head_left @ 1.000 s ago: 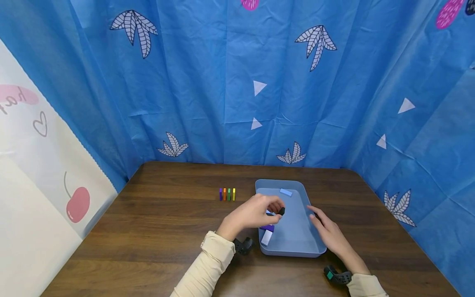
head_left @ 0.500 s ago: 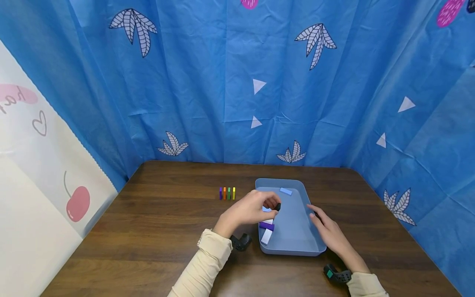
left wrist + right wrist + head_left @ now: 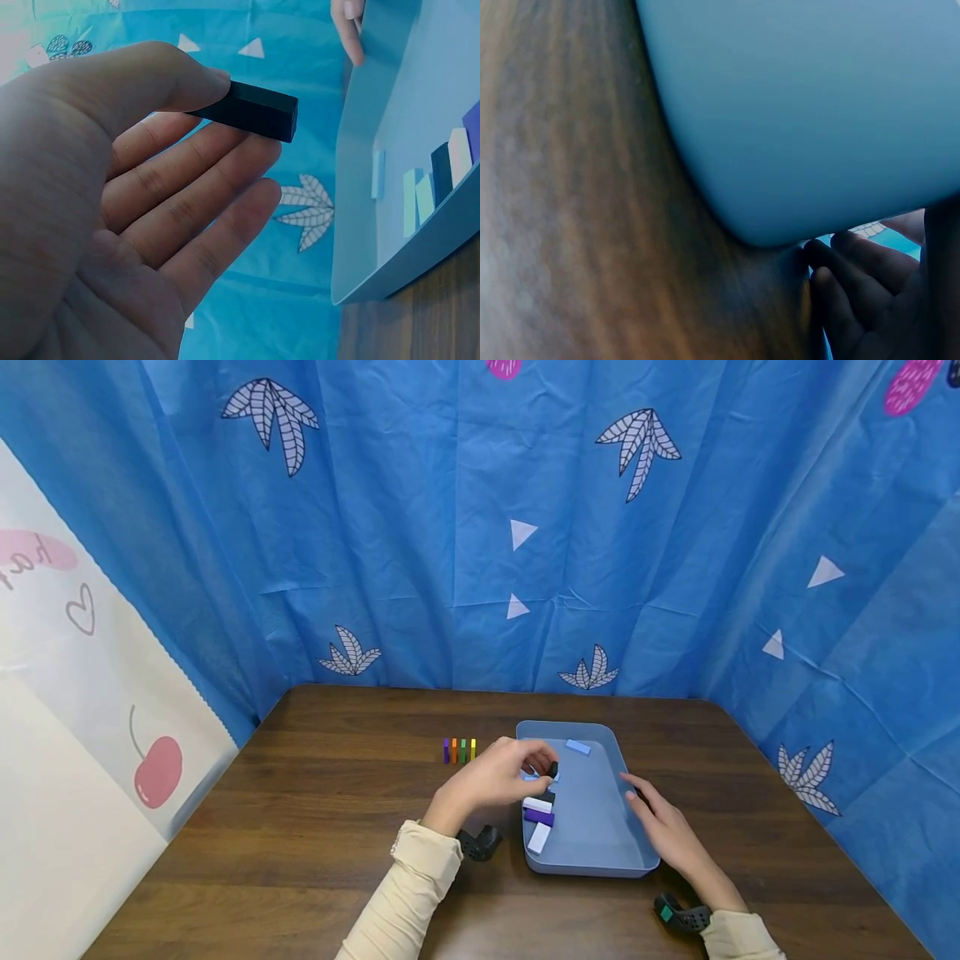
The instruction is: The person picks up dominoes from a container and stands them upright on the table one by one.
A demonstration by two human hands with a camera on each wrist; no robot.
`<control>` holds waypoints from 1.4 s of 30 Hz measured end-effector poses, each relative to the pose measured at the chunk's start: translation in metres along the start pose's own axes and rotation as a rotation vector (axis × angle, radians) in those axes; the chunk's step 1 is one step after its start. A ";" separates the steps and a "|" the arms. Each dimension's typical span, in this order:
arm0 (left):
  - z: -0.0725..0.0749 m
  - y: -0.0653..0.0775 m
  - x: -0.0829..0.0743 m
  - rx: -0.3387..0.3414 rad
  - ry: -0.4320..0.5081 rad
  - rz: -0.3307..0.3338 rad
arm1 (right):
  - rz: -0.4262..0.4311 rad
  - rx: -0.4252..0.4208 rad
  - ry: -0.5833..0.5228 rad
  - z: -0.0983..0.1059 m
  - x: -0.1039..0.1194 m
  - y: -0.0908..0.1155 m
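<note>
- The left hand (image 3: 504,774) pinches a black block (image 3: 259,111) between thumb and fingers, the fingers only gently bent.
- That block is held clear of the blue tray (image 3: 600,827), over its left side as the head view shows it.
- The right hand (image 3: 663,827) has loosely extended fingers and holds nothing; it lies along the tray's right wall, and whether it touches is hard to tell.
- Along the tray's left side lie a second black block (image 3: 442,166), a white block (image 3: 537,806) and a purple block (image 3: 539,817), side by side, with another white block (image 3: 538,838) angled nearer the person.
- A light blue block (image 3: 578,747) lies near the tray's far end.
- Left of the tray, purple, orange, green and yellow pieces (image 3: 463,752) form a row on the wooden bench (image 3: 337,793).
</note>
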State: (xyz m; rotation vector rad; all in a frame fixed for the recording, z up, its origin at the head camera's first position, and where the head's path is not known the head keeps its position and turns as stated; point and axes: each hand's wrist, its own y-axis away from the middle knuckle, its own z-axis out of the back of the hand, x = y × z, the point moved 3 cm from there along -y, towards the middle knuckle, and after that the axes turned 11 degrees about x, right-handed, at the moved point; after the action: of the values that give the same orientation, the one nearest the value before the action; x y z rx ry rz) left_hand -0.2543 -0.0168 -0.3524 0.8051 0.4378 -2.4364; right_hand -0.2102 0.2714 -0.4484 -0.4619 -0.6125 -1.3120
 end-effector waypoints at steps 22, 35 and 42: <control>0.024 0.019 0.013 -0.100 0.036 0.053 | 0.000 -0.001 -0.002 -0.001 0.001 0.000; 0.035 0.027 0.021 -0.151 0.051 0.055 | -0.005 0.002 -0.002 -0.001 0.002 0.001; 0.040 0.033 0.025 -0.171 0.064 0.072 | -0.003 0.000 0.000 0.000 0.002 0.001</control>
State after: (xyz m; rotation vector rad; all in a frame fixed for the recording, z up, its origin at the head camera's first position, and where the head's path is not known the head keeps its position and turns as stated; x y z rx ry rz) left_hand -0.2708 -0.0708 -0.3420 0.8121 0.6217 -2.2767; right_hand -0.2089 0.2701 -0.4476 -0.4605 -0.6135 -1.3148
